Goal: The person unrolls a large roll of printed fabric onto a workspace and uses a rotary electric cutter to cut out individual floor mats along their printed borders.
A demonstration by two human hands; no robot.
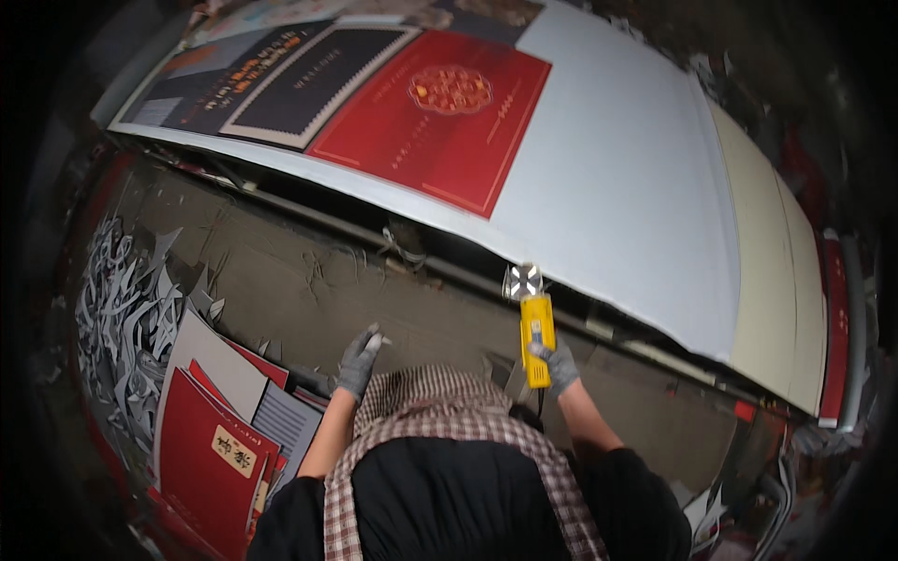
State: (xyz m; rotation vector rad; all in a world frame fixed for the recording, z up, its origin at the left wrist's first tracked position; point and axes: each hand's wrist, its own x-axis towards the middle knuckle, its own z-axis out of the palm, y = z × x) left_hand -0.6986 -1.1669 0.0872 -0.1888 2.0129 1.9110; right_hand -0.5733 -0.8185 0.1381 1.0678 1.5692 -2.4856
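Many curled grey and white offcuts [131, 337] lie heaped on the floor at the far left, apparently kept out of the standing space. Just beside them rests a pile of sheets [201, 467], red, grey and striped, its pieces overlapping, perhaps so that they take up little floor. Above, at the left of the long table, a dark printed panel [318, 79] and a red printed panel [440, 122] lie flat and side by side, which leaves their faces fully supported. Below them, the gloved left hand [357, 365] is raised, well apart from the table; something small and pale shows at its fingertips, but whether it is gripped or is a bare fingertip cannot be told. Right of the checked apron [440, 402], the gloved right hand [559, 366] is closed around the yellow body of a power tool [537, 337], probably held by its lower end to keep the fingers away from the bright metal head [523, 281]. That head points away from the person, at the near edge of the white tabletop [627, 187]; contact cannot be confirmed. Farther right, a cream strip [772, 252] borders the white surface.
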